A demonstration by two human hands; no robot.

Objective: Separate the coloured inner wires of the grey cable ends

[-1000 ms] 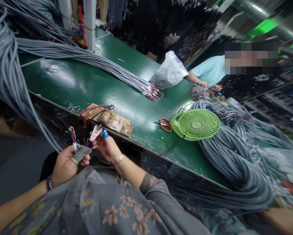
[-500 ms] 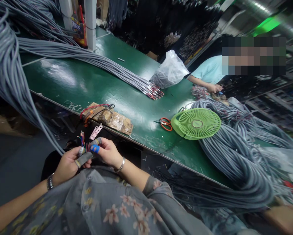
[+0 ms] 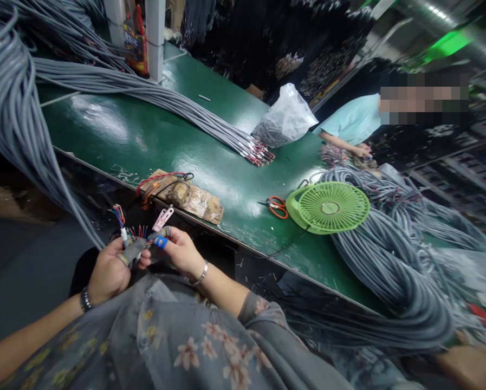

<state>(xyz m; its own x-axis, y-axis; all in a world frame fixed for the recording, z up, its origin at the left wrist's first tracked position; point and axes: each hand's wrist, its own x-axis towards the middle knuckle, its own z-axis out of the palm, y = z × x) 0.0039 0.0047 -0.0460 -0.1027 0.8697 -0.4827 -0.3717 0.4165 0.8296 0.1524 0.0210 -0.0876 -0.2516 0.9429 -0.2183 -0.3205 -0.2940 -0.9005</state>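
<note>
My left hand is closed around the end of a grey cable just in front of the table edge. Thin coloured wires stick up from a white-wrapped cable end beside the thumb, and more wires fan out above the fingers. My right hand, with blue tape on the thumb, pinches wire ends close to the left fingertips. Grey covers sit on some fingers. A pink clip-like piece is just above the right fingers, at the table edge.
A taped wooden block lies on the green table edge. Beyond are orange-handled scissors, a green fan, a plastic bag and cable bundles. A co-worker handles wires at the right.
My left hand has turned slightly, and the coloured wires now stand further left and more spread out. My right hand stays close by, still pinching. The view has shifted slightly.
</note>
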